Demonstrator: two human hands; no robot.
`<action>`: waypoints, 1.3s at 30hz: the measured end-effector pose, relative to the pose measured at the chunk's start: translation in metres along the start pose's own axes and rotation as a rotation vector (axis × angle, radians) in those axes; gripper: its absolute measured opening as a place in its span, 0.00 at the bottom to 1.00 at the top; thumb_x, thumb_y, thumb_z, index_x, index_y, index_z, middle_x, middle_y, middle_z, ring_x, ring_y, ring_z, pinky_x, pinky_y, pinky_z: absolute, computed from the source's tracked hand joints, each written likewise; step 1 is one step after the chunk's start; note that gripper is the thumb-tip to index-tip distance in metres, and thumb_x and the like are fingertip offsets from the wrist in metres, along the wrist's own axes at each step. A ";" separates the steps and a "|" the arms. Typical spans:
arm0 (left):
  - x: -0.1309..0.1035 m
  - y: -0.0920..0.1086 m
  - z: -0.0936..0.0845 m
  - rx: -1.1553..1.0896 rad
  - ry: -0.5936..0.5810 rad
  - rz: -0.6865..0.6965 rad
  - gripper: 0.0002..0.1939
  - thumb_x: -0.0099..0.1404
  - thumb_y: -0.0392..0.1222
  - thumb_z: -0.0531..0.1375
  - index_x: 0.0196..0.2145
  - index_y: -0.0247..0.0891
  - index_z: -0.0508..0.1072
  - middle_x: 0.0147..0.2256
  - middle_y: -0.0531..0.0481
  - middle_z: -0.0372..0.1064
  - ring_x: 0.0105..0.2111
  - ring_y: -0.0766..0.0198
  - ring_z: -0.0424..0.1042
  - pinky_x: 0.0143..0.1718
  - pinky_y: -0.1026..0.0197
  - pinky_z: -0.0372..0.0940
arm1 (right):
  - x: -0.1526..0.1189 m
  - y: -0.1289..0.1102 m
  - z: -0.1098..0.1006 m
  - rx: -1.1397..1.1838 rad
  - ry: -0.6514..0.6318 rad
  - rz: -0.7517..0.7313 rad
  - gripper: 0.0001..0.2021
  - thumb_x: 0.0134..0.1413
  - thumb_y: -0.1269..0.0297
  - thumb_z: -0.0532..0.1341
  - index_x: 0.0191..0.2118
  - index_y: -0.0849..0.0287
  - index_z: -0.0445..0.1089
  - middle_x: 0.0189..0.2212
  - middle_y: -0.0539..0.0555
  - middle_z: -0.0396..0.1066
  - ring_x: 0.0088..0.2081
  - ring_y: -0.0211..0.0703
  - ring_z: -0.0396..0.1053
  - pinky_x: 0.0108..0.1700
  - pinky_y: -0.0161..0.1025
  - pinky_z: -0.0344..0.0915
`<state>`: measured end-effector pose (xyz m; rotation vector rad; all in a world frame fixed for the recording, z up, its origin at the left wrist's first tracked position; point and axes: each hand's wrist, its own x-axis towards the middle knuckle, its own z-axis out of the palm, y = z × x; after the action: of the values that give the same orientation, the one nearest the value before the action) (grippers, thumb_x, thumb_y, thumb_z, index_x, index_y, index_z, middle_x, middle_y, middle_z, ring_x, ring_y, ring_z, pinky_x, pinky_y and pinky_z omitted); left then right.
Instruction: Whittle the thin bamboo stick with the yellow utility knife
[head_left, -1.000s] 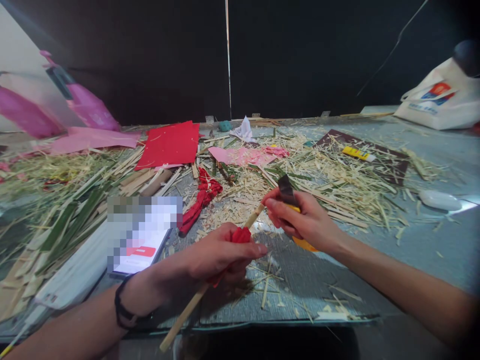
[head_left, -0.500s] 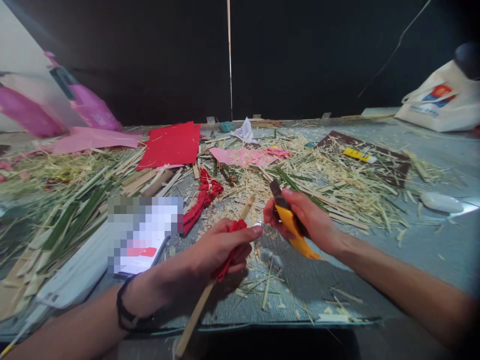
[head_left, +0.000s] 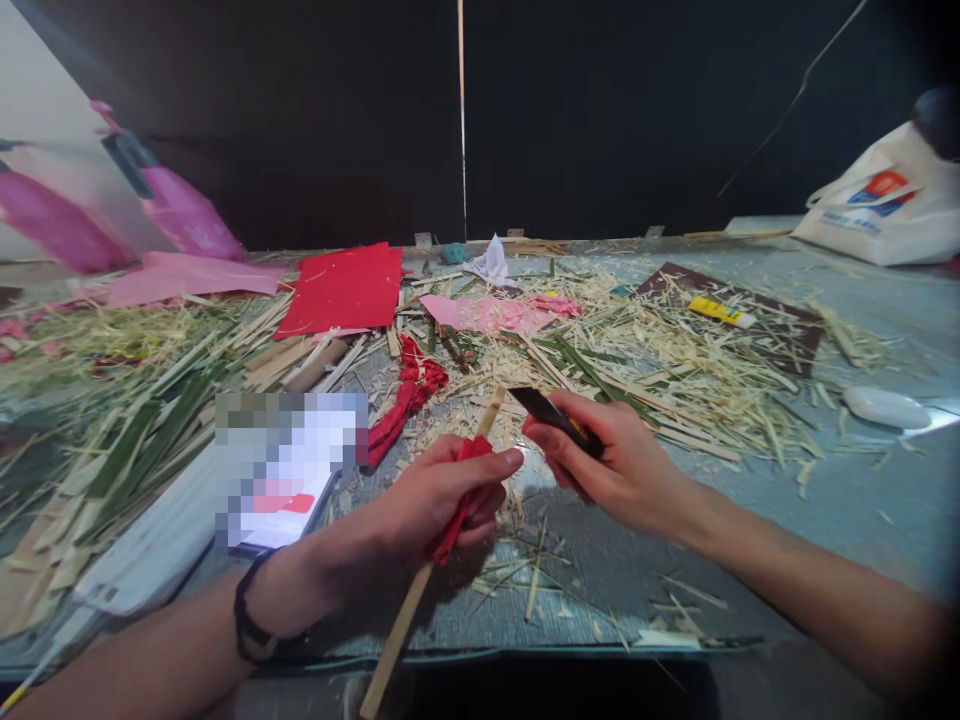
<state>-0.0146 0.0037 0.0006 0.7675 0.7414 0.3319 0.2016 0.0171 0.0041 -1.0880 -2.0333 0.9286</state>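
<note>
The stick (head_left: 401,630) slants up and away from the near edge of the table (head_left: 637,570), its lower end out past that edge. The left hand (head_left: 450,495), with a black band (head_left: 251,615) at its wrist, is closed around the stick and the red wrap (head_left: 450,530) on it; the thumb points right. The stick's upper end sticks out above the wrap, near the tip of the tool (head_left: 559,420) but apart from it. The right hand (head_left: 611,455) grips this dark, flat tool between thumb and fingers, its tip pointing up and left.

Left of the left hand lie a phone (head_left: 300,480), partly blurred out, and a long white bar (head_left: 142,560). Loose bits of straw are scattered on the table in front of the right hand.

Beyond the hands, a crumpled red strip (head_left: 405,400) lies among pale shavings (head_left: 487,372). Green and tan slats (head_left: 142,435) spread out at the left, and a white mouse-like object (head_left: 885,408) lies at the right.

Farther off are a red sheet (head_left: 345,290), a pink sheet (head_left: 491,313) under some shavings and a brown sheet (head_left: 795,335), with a yellow glue stick (head_left: 718,311) over it. At the back stand a white tissue (head_left: 491,262), a white bag (head_left: 862,215) on the right and two pink bottles (head_left: 187,215) on the left, before a black wall (head_left: 315,120).
</note>
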 end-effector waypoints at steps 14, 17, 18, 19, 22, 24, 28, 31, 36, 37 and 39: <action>0.001 0.005 0.005 0.202 -0.031 0.206 0.28 0.73 0.51 0.55 0.16 0.38 0.57 0.14 0.58 0.49 0.14 0.72 0.53 0.18 0.64 0.47 | -0.001 0.004 0.001 -0.377 -0.038 -0.133 0.11 0.73 0.60 0.50 0.37 0.58 0.62 0.23 0.47 0.59 0.22 0.36 0.53 0.28 0.38 0.46; 0.001 0.004 0.004 0.189 -0.027 0.215 0.29 0.72 0.52 0.56 0.16 0.39 0.57 0.14 0.59 0.49 0.14 0.72 0.51 0.18 0.63 0.46 | -0.002 0.005 0.004 -0.386 -0.021 -0.122 0.11 0.73 0.60 0.50 0.36 0.58 0.60 0.22 0.46 0.58 0.22 0.36 0.52 0.28 0.38 0.45; 0.001 0.004 0.004 0.186 -0.028 0.212 0.29 0.72 0.52 0.56 0.16 0.39 0.57 0.14 0.59 0.49 0.14 0.72 0.51 0.17 0.62 0.45 | -0.002 0.005 0.005 -0.387 -0.016 -0.123 0.11 0.73 0.61 0.50 0.36 0.57 0.60 0.22 0.46 0.58 0.22 0.36 0.52 0.28 0.38 0.45; 0.001 0.004 0.004 0.184 -0.028 0.210 0.29 0.72 0.52 0.56 0.16 0.39 0.57 0.14 0.59 0.49 0.13 0.71 0.50 0.17 0.62 0.45 | -0.002 0.006 0.005 -0.386 -0.013 -0.125 0.11 0.73 0.61 0.50 0.36 0.57 0.60 0.23 0.46 0.58 0.23 0.37 0.52 0.28 0.38 0.45; 0.001 0.003 0.005 0.194 -0.023 0.219 0.29 0.72 0.52 0.56 0.16 0.39 0.57 0.14 0.58 0.49 0.14 0.71 0.51 0.17 0.62 0.44 | -0.003 0.007 0.005 -0.382 0.001 -0.127 0.10 0.73 0.61 0.50 0.37 0.58 0.60 0.23 0.47 0.58 0.23 0.36 0.53 0.28 0.38 0.45; 0.001 0.003 0.005 0.178 -0.028 0.212 0.29 0.72 0.52 0.56 0.16 0.39 0.57 0.13 0.58 0.49 0.14 0.71 0.51 0.17 0.62 0.44 | -0.003 0.007 0.005 -0.381 0.009 -0.127 0.10 0.73 0.61 0.50 0.37 0.57 0.60 0.22 0.46 0.58 0.22 0.36 0.52 0.28 0.38 0.45; 0.001 0.003 0.006 0.165 -0.028 0.206 0.29 0.72 0.51 0.56 0.16 0.39 0.57 0.13 0.59 0.48 0.13 0.72 0.50 0.17 0.62 0.45 | -0.003 0.006 0.006 -0.384 0.006 -0.128 0.11 0.72 0.61 0.50 0.36 0.57 0.60 0.23 0.47 0.58 0.22 0.36 0.53 0.28 0.38 0.45; -0.001 0.004 0.007 0.175 -0.009 0.214 0.29 0.73 0.50 0.56 0.16 0.39 0.56 0.13 0.59 0.48 0.13 0.72 0.50 0.18 0.63 0.44 | -0.003 0.005 0.006 -0.408 0.009 -0.130 0.11 0.73 0.61 0.50 0.37 0.57 0.60 0.23 0.47 0.59 0.23 0.37 0.54 0.28 0.38 0.45; -0.001 0.002 0.008 0.146 -0.014 0.168 0.29 0.73 0.53 0.55 0.17 0.40 0.54 0.13 0.61 0.45 0.13 0.73 0.49 0.17 0.63 0.43 | -0.006 0.005 0.007 -0.521 0.019 -0.121 0.12 0.73 0.60 0.48 0.38 0.58 0.60 0.21 0.47 0.57 0.21 0.38 0.52 0.27 0.38 0.43; -0.001 0.000 0.009 0.143 -0.027 0.169 0.29 0.73 0.54 0.56 0.17 0.40 0.54 0.13 0.61 0.45 0.13 0.73 0.49 0.17 0.63 0.43 | -0.006 0.005 0.007 -0.531 0.016 -0.118 0.12 0.73 0.60 0.48 0.38 0.58 0.61 0.20 0.47 0.57 0.20 0.38 0.52 0.27 0.38 0.43; 0.000 -0.003 0.010 0.144 -0.049 0.165 0.29 0.72 0.54 0.57 0.17 0.40 0.54 0.13 0.61 0.45 0.13 0.74 0.49 0.17 0.64 0.43 | -0.008 0.006 0.008 -0.541 0.003 -0.124 0.12 0.73 0.60 0.48 0.40 0.59 0.62 0.21 0.48 0.59 0.20 0.38 0.54 0.27 0.38 0.43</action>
<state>-0.0076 -0.0032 0.0034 0.9728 0.6619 0.4099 0.2009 0.0104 -0.0066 -1.2098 -2.3873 0.3119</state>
